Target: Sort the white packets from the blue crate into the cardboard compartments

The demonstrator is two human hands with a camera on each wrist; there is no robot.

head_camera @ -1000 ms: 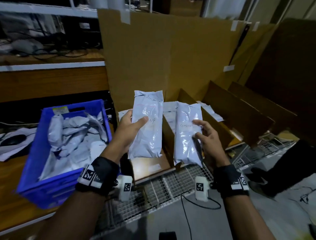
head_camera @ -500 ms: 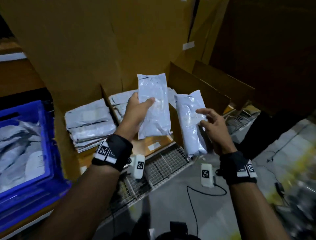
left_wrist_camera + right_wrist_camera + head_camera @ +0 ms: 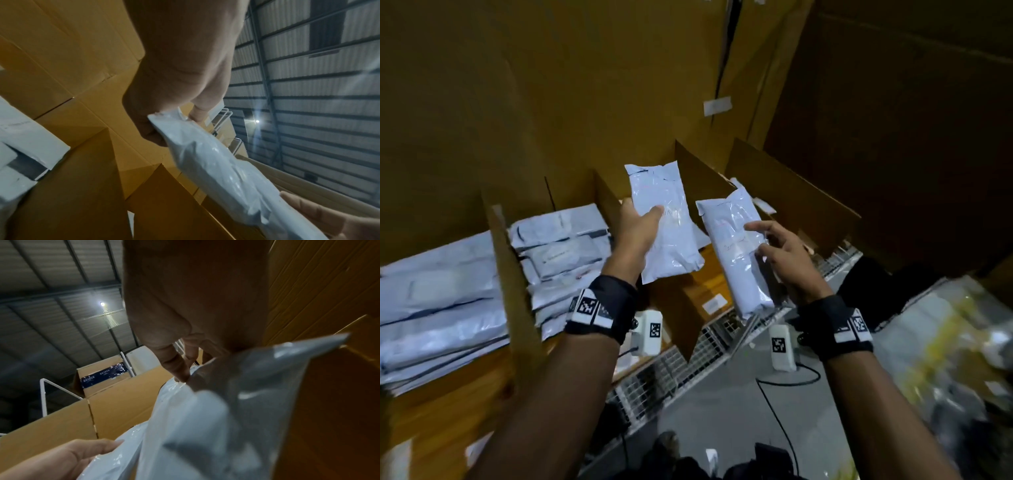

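Left hand: the left hand [image 3: 635, 228] holds a white packet [image 3: 666, 222] upright, thumb across its front, the other fingers behind it; it is raised above the compartments, at the third one from the left.
Right hand: the right hand [image 3: 787, 260] holds a second packet [image 3: 739, 253] tilted, top leaning away; the fingers are spread along its right edge and face, with the thumb out of sight behind it. From the right wrist a fingertip [image 3: 180, 374] presses into the plastic.
The two packets: close side by side, not touching as far as the head view shows.
Compartments: brown cardboard dividers [image 3: 515, 274] stand in a row on a wire shelf [image 3: 671, 363], with a tall cardboard wall [image 3: 551, 102] behind.
Far-left compartment: a stack of packets [image 3: 438, 308] lying flat.
Next compartment: another flat stack [image 3: 561, 246], just beside the left wrist.
Third compartment: mostly bare cardboard floor [image 3: 705, 284] with a small label, below both held packets.
Further right: a few pale packets [image 3: 760, 204] behind a divider, partly hidden.
Wrists: each wears a black band [image 3: 599, 308] with black-and-white markers and a small white camera unit [image 3: 782, 346].
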